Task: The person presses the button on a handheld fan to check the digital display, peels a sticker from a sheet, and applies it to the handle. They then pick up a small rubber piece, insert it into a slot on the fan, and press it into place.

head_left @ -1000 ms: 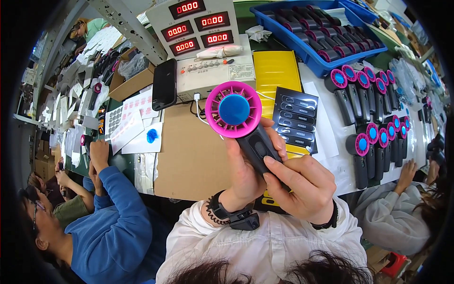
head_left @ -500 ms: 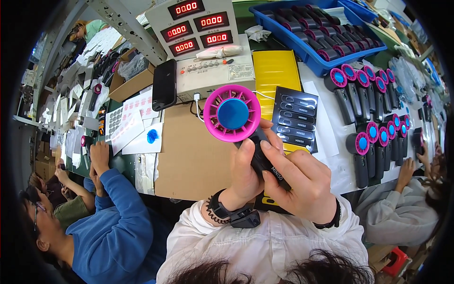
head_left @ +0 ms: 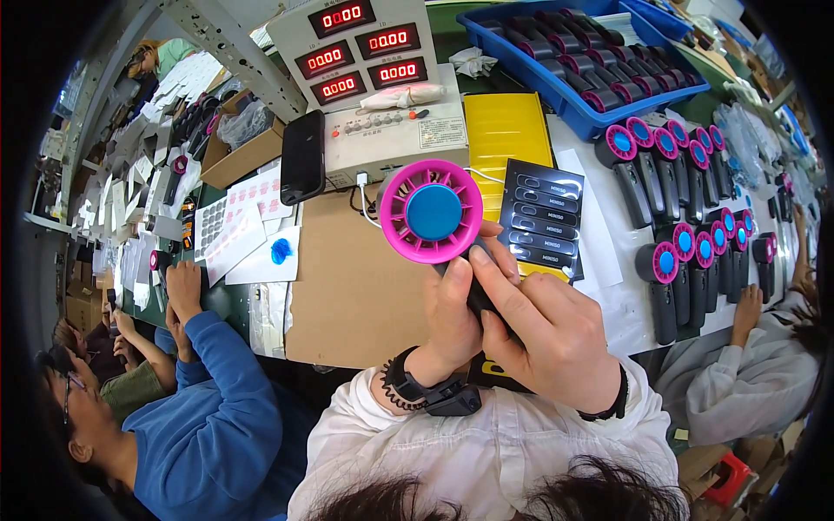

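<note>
Above the near part of the bench I hold up a handheld fan (head_left: 433, 213). Its round pink grille with a blue centre disc faces me, and its dark handle slants down to the right. My left hand (head_left: 453, 317) is wrapped round the handle just below the head, thumb along its near side. My right hand (head_left: 547, 330) closes on the same handle from the right, forefinger pressed near its top. Fingers hide most of the handle. Under the fan lies a brown cardboard sheet (head_left: 347, 304). Beside it, a sheet of dark oblong labels (head_left: 543, 217) rests on a yellow folder (head_left: 504, 130).
A white tester box (head_left: 395, 130) with red displays stands behind, a black phone (head_left: 302, 156) leaning on it. Finished-looking fans (head_left: 665, 265) lie in rows at right, below a blue crate (head_left: 556, 100) of fan bodies. Co-workers sit at left (head_left: 208, 391) and right (head_left: 730, 382).
The fan's head has shifted slightly right and nearer, and its handle is now more covered by my right hand. At the right, the co-worker's upper hand has moved away from a fan.
</note>
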